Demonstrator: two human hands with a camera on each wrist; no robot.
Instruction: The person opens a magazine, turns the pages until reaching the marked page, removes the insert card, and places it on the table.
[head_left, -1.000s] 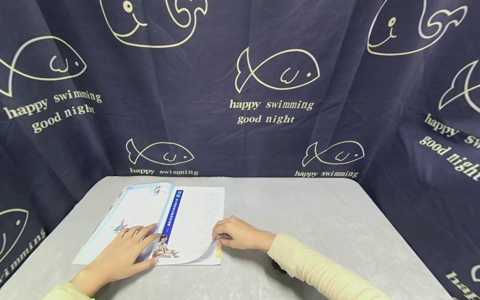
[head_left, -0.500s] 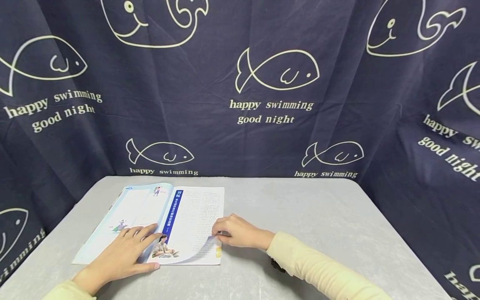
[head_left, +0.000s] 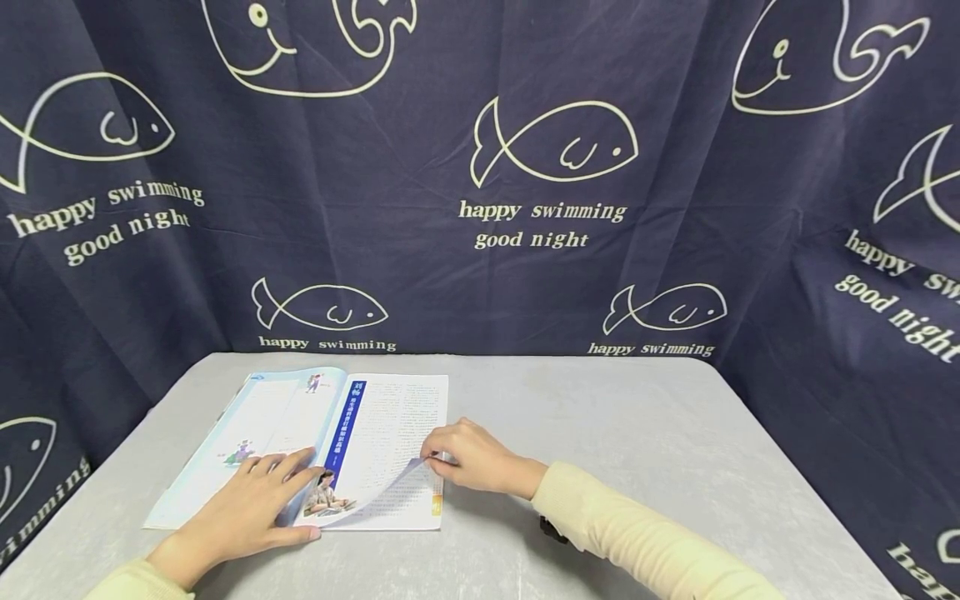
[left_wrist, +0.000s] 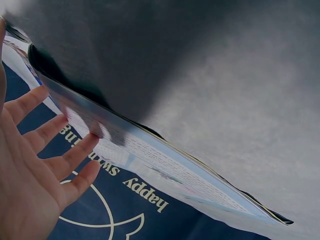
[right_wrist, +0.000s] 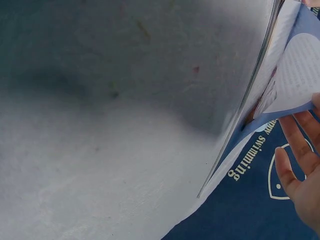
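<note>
While right hand [head_left: 480,457] pinches page corner [head_left: 417,468], bare table [head_left: 637,433] rightward.

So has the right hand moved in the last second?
Yes. The right hand has lifted the page corner slightly up and away, judged against the magazine's unmoved near edge.

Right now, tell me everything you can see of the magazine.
The magazine lies open and flat on the left part of the grey table, thin and glossy. Its left page is pale blue with small cartoon figures; its right page carries dense text, a blue vertical title strip and a photo of a seated person. The left hand rests flat on the left page near the spine. The right hand pinches the right page's lower corner, lifted and curling, showing the page beneath.
</note>
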